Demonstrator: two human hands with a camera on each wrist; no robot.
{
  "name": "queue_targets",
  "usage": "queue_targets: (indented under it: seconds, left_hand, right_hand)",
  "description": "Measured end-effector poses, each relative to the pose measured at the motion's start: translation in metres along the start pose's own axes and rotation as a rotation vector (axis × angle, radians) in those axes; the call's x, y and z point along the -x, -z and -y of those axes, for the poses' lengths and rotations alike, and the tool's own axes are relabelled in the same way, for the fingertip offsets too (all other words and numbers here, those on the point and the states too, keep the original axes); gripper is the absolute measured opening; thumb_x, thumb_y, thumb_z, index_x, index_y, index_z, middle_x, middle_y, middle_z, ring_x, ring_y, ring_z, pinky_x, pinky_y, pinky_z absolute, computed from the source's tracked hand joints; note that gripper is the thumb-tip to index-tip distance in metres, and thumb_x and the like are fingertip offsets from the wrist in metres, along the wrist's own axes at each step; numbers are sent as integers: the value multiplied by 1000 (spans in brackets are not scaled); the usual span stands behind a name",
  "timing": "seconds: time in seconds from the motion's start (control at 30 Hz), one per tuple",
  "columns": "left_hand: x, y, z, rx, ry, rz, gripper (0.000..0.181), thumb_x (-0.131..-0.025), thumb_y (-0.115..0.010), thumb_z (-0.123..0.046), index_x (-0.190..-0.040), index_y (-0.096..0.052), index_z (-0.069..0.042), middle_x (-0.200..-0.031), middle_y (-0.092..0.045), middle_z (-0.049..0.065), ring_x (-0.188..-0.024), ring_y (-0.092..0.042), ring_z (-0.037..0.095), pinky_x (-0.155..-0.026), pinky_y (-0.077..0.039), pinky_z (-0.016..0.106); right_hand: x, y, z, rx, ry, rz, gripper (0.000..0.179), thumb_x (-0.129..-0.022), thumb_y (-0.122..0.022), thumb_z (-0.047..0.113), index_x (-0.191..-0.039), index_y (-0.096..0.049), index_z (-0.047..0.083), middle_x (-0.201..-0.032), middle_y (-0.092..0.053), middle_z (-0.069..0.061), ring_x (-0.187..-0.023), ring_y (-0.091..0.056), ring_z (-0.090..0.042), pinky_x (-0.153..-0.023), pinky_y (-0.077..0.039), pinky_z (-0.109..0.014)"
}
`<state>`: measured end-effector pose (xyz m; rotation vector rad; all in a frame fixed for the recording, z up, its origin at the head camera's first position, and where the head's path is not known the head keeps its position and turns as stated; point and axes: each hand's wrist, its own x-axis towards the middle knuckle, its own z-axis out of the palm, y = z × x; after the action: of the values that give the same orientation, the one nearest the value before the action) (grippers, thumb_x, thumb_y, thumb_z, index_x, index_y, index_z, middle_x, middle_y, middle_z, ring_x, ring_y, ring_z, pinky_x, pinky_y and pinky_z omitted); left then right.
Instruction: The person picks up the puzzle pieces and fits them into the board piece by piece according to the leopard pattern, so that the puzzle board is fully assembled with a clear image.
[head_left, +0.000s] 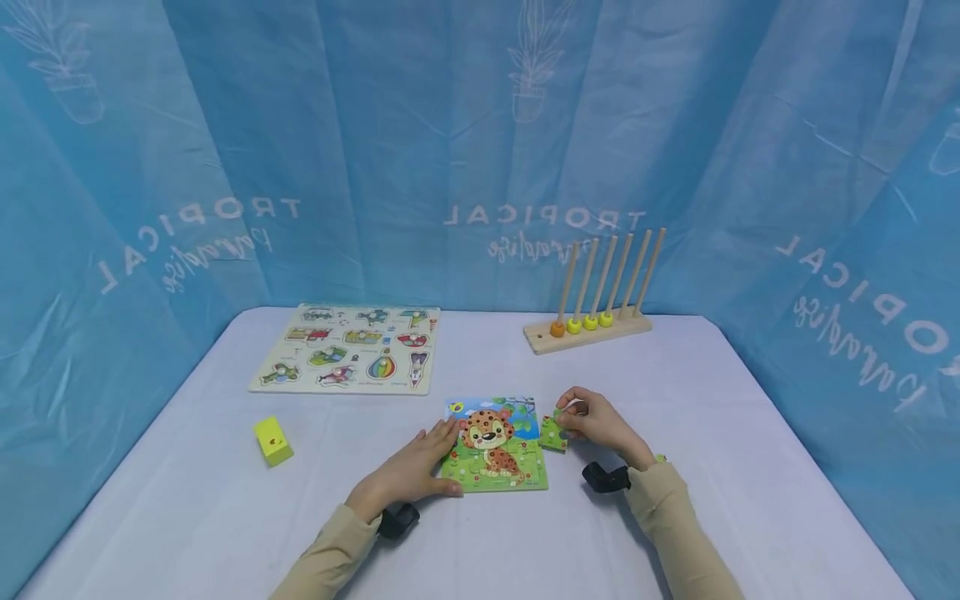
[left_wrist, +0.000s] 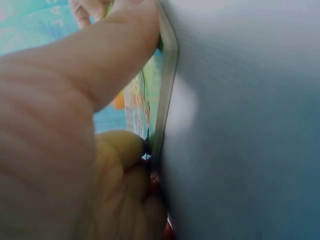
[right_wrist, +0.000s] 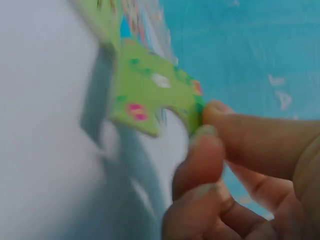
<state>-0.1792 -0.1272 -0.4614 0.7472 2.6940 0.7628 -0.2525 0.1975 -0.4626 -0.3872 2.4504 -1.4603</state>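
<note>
A leopard jigsaw puzzle (head_left: 498, 454) lies flat on the white table, in front of me. My left hand (head_left: 412, 471) rests at its left side, fingers extended along the edge and thumb at the lower left corner; the left wrist view shows that thumb (left_wrist: 125, 30) against the board's edge. Just right of the puzzle, my right hand (head_left: 600, 423) pinches a green puzzle piece (right_wrist: 155, 85) between thumb and fingertips. The piece is tilted off the table, with a pink flower and a rounded notch. Its far end is close to the board; whether they touch I cannot tell.
A peg puzzle board with vehicle pictures (head_left: 341, 350) lies at the back left. A yellow block (head_left: 273, 442) sits left of my left hand. Behind, to the right, stands a wooden peg stand (head_left: 592, 332) with beads. Something small and green (head_left: 661, 458) peeks out by my right sleeve.
</note>
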Motion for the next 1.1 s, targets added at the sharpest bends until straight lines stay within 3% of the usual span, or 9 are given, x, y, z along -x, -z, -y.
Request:
queue_targets:
  seconds: [0.1, 0.2, 0.3, 0.47, 0.63, 0.8, 1.1]
  left_hand:
    - [1, -1, 0, 0, 0, -1, 96, -83, -72, -42, -152, -22, 3, -160, -17, 23, -149, -16, 39, -122, -15, 57]
    - [1, -2, 1, -2, -3, 1, 96, -83, -72, -42, -152, -22, 3, -160, -17, 23, -149, -17, 40, -121, -15, 57]
    - [1, -2, 0, 0, -3, 2, 96, -83, -72, -42, -152, -22, 3, -160, -18, 23, -149, -17, 40, -121, -16, 57]
    - [1, -2, 0, -8, -4, 3, 96, -83, -72, -43, -151, -24, 4, -160, -19, 22, -149, -18, 39, -121, -17, 58]
    - [1, -2, 0, -4, -11, 2, 95, -83, -72, -42, -151, -24, 5, -160, -19, 23, -148, -18, 40, -120, -18, 59]
    - [1, -1, 0, 4, -19, 5, 95, -84, -72, -42, -151, -24, 5, -159, -19, 24, -148, -17, 40, -119, -18, 61]
    - [2, 0, 1, -7, -6, 2, 94, -83, -72, -42, -151, -25, 3, -159, -21, 22, -149, -18, 39, -120, -17, 59]
  right_hand:
    - [-3, -19, 10, -43, 28, 50, 21, -94, -62, 11, -110, -58, -1, -83, -64, -9, -61, -57, -14, -54, -50, -27]
    - [-5, -41, 21, -22, 56, 125, 20, -93, -63, 10, -110, -61, 1, -82, -65, -9, -59, -58, -13, -53, -52, -27]
    - [-7, -61, 32, 51, 82, 167, 16, -91, -66, 10, -104, -65, 3, -79, -64, -6, -58, -58, -11, -52, -51, -25]
    - [-12, -85, 47, 190, 117, 170, 10, -88, -69, 11, -96, -66, 6, -79, -61, 0, -67, -54, -10, -57, -46, -21]
    - [-18, -106, 58, 331, 189, 175, 6, -87, -71, 13, -89, -66, 9, -74, -61, 3, -62, -51, -7, -55, -43, -20]
    - [-20, -116, 64, 447, 206, 141, 10, -85, -74, 16, -84, -64, 13, -74, -59, 6, -62, -49, -4, -60, -42, -20]
    - [-19, -120, 64, 500, 210, 90, 23, -79, -81, 21, -90, -61, 14, -83, -54, 3, -73, -47, -10, -60, -41, -21]
